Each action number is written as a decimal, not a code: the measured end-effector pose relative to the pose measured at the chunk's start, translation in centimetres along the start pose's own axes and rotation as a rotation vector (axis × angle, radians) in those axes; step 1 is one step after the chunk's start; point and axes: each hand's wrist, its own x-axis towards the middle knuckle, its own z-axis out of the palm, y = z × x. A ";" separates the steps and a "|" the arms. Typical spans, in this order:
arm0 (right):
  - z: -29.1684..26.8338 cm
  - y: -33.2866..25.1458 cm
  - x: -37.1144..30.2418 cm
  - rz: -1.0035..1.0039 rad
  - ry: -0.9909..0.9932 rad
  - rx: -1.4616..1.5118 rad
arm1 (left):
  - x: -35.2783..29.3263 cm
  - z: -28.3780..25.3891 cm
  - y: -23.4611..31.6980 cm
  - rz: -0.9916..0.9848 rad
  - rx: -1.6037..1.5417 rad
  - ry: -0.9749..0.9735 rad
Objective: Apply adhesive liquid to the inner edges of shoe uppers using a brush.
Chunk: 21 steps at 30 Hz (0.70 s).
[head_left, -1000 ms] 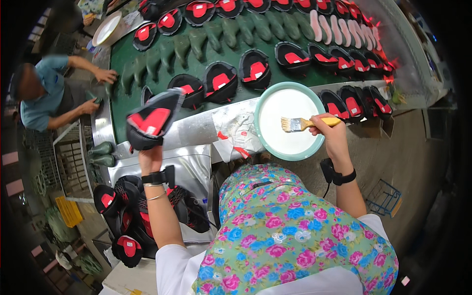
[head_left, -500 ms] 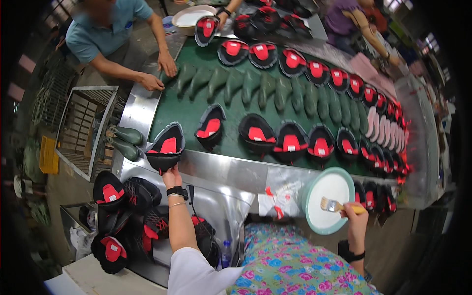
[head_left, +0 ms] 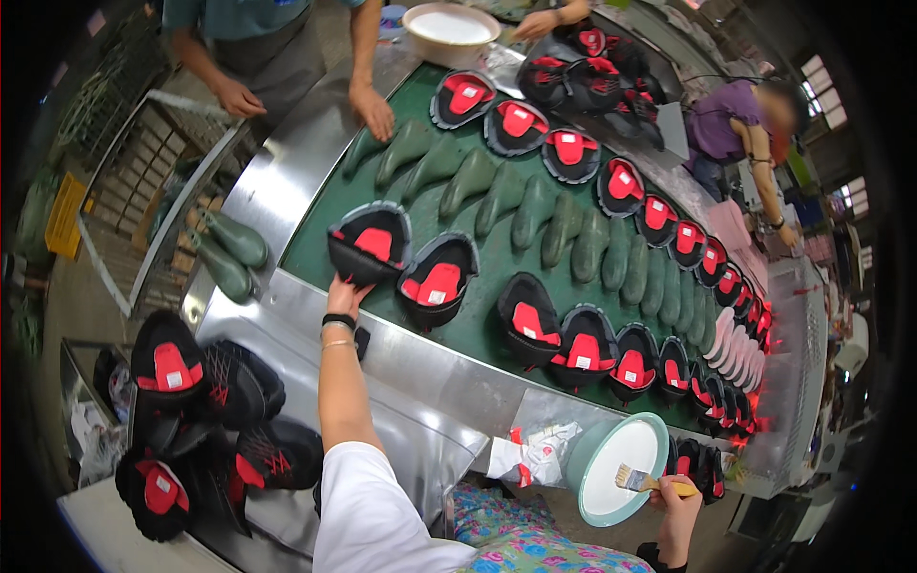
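Note:
My left hand [head_left: 346, 294] is closed on the end of a black shoe upper [head_left: 371, 244] with a red lining, at the near left of the green conveyor belt [head_left: 310, 224]. Just right of it rests another shoe upper [head_left: 439, 279]. My right hand [head_left: 676, 511] grips the wooden handle of a flat paintbrush [head_left: 634, 477]. Its bristles are over a pale green basin [head_left: 578, 468] of white liquid.
Dark green shoe lasts [head_left: 468, 177] line the belt's middle, uppers [head_left: 570, 153] along both sides. Two lasts [head_left: 224, 267] lie by a metal cart [head_left: 143, 205]. More uppers [head_left: 167, 363] are heaped at lower left. A co-worker's hand [head_left: 373, 110] touches a last; another's [head_left: 537, 24] is near a white basin [head_left: 449, 24].
My left hand has carried the upper onto the belt beside another. The brush stays over the basin. A co-worker has set down an upper at the far side; the view has shifted.

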 end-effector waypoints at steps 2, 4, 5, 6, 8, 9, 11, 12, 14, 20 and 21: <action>0.8 -0.3 0.4 0.005 -0.103 -0.014 | -1.3 -2.1 1.8 -0.031 0.146 0.192; 1.4 -0.9 0.2 -0.091 -0.063 -0.015 | -4.6 -1.7 2.6 -0.049 0.244 0.224; 1.7 -1.5 -0.4 -0.110 -0.072 0.004 | -7.2 -0.7 3.7 -0.087 0.351 0.233; 1.6 -1.1 -0.5 -0.147 -0.031 0.003 | -9.6 -0.2 4.5 -0.105 0.499 0.235; 0.5 -0.2 0.6 -0.193 -0.063 -0.027 | -15.5 -2.4 6.5 -0.002 0.908 0.124; 1.0 -0.2 0.8 -0.242 -0.052 0.011 | -19.3 -2.9 8.1 0.184 1.284 0.118; 0.8 -0.3 1.5 -0.323 -0.091 -0.025 | -26.4 -6.4 10.4 0.315 1.480 0.218; 0.8 -0.6 1.8 -0.389 -0.138 -0.071 | -28.9 -7.5 11.5 0.317 1.548 0.243; 2.0 -0.6 1.9 -0.344 -0.097 0.026 | -33.2 -14.0 11.6 -0.008 1.578 0.476; 2.5 1.7 2.8 -0.399 -0.224 0.106 | -33.5 -27.3 9.8 0.083 1.191 0.560; 2.8 0.9 2.0 -0.431 -0.246 0.073 | -33.1 -25.6 9.5 0.107 1.432 0.856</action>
